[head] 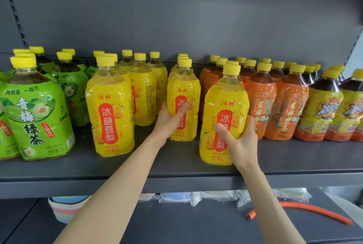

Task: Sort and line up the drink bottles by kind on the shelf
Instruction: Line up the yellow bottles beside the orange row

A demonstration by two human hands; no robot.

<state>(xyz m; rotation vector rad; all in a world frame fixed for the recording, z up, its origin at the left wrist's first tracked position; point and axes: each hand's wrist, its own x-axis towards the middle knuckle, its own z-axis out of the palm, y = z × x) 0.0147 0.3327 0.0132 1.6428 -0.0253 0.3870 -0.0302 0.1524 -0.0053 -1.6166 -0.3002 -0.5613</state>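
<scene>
On the grey shelf [176,167] stand rows of yellow-capped bottles. My left hand [170,118] grips a yellow pear-drink bottle [184,86] at the front of a short row in the middle. My right hand [239,137] grips another yellow pear-drink bottle [224,104] near the shelf's front edge, just right of it and in front of the orange row. Further yellow bottles [110,104] stand to the left. Green tea bottles [37,110] fill the far left. Orange-labelled tea bottles [286,104] and yellow-and-orange iced tea bottles [322,110] fill the right.
A grey back panel [176,18] closes the shelf behind the bottles. On the lower shelf lie an orange hose [314,211], a striped pastel basket [64,210] and several clear-wrapped packets [196,196].
</scene>
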